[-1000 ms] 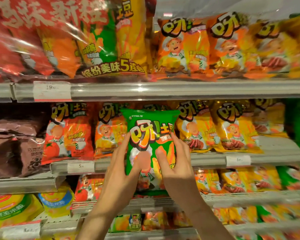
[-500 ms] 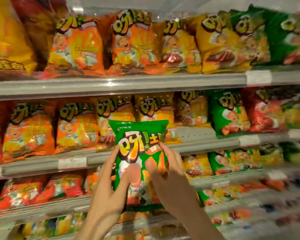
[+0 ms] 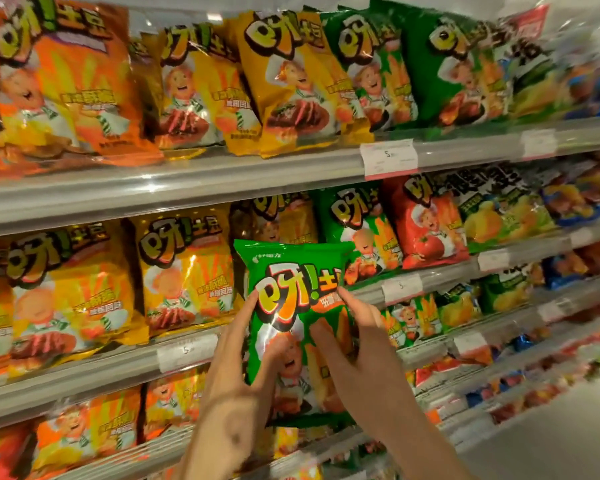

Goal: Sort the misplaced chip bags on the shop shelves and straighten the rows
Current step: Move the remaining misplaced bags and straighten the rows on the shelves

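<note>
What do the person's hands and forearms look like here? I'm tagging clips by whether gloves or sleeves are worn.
Both are bare. The left hand and right hand wear no gloves, and no rings show on the fingers. Both forearms are uncovered down to the frame's bottom edge: no sleeve, watch or bracelet is visible.

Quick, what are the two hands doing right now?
Left hand: holding the green chip bag by its left side.
Right hand: holding the same green chip bag by its right side.
</note>
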### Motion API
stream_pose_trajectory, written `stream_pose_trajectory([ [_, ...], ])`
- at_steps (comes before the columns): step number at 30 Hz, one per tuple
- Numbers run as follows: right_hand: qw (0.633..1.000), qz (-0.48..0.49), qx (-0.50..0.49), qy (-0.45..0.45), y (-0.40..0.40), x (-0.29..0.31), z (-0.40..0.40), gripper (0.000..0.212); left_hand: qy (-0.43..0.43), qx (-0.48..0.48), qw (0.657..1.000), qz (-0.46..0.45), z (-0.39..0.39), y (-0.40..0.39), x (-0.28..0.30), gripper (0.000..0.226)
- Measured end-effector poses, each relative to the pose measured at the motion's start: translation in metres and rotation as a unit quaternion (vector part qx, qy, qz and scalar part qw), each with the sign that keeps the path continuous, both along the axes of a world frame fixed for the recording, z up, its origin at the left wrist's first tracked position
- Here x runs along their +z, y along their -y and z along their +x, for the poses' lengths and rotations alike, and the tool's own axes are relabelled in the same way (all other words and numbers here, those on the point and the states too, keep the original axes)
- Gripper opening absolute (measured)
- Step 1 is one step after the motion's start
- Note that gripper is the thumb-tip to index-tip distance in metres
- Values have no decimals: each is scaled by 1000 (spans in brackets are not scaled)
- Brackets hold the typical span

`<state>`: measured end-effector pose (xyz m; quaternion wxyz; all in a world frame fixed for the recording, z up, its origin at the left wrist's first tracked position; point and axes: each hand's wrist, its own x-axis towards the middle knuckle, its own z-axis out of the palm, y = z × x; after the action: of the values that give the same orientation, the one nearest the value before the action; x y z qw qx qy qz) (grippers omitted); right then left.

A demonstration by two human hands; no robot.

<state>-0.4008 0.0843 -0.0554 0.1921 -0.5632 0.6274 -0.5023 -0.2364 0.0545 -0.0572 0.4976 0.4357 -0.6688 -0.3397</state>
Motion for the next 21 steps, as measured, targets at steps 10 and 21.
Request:
stream_pose_trajectory([
  [10, 998, -12, 6, -58, 77, 22, -50, 62, -34, -8, 995, -89, -51, 81, 7, 52],
  [21, 985, -68, 32, -153, 145, 49, -50, 60, 24, 111, 991, -71, -59, 130, 28, 55],
])
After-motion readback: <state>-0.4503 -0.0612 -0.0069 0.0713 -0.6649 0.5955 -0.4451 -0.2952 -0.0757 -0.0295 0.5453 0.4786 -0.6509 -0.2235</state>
